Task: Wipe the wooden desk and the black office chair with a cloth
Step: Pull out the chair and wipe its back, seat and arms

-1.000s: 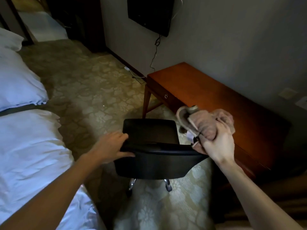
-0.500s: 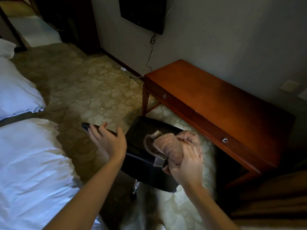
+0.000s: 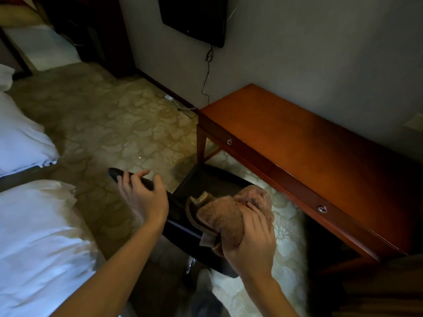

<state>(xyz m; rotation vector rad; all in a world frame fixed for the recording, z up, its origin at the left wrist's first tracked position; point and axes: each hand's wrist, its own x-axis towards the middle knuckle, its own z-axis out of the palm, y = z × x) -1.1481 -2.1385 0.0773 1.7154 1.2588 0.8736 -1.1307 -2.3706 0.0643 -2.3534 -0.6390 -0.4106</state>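
Gripping a bunched pinkish-brown cloth (image 3: 225, 217), the right hand (image 3: 250, 243) curls its fingers round the fabric and holds it against the black office chair (image 3: 207, 183), at the inner face of the backrest. A small pale tag (image 3: 207, 240) hangs from the cloth's lower edge; any print on it is too small to read. The left hand (image 3: 143, 199) lies slack over the backrest's top edge, fingers spread and loosely straight, grasping nothing. The chair stands on patterned carpet (image 3: 128, 126) just beside the wooden desk (image 3: 297, 138), which sits against the wall. Two drawers run along the desk's front, each shut, with ring pulls (image 3: 229, 141) (image 3: 322, 209); their contents are hidden. A dark screen (image 3: 194, 17) hangs on the wall, its cable (image 3: 207, 72) trailing down. White bedding (image 3: 34, 236) fills the left.
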